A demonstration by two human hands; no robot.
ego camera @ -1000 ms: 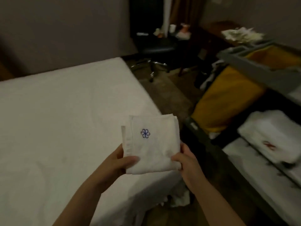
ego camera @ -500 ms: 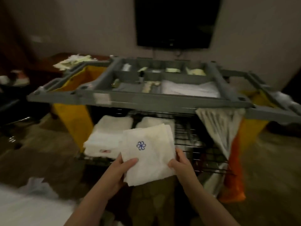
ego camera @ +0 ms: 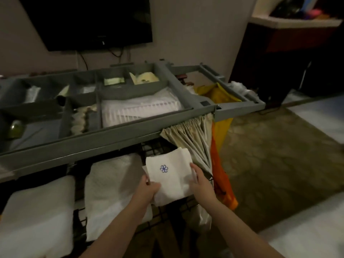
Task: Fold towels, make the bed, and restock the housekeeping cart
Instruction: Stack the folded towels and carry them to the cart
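Note:
A small folded white towel (ego camera: 170, 175) with a blue flower emblem hangs just over the wire shelf (ego camera: 154, 148) of the grey housekeeping cart (ego camera: 111, 144). My left hand (ego camera: 148, 189) grips its near left corner, thumb on top. My right hand (ego camera: 200, 180) holds its right edge, fingers along the side. Two larger folded white towels (ego camera: 113, 192) (ego camera: 37, 211) lie on the same shelf to the left. The towel's far end reaches under the cart's top tray.
The cart's top tray holds compartments with folded linen (ego camera: 141, 108), small bottles and packets. A beige curtain (ego camera: 191, 138) and an orange-yellow bag (ego camera: 221, 183) hang at the cart's right end. A dark TV (ego camera: 89, 21) is on the wall behind. White bed edge (ego camera: 307, 239) lies at lower right.
The view swung from the bed to the cart. Both hands carried the emblem towel from above the mattress down to the cart's wire shelf, right of the stacked towels.

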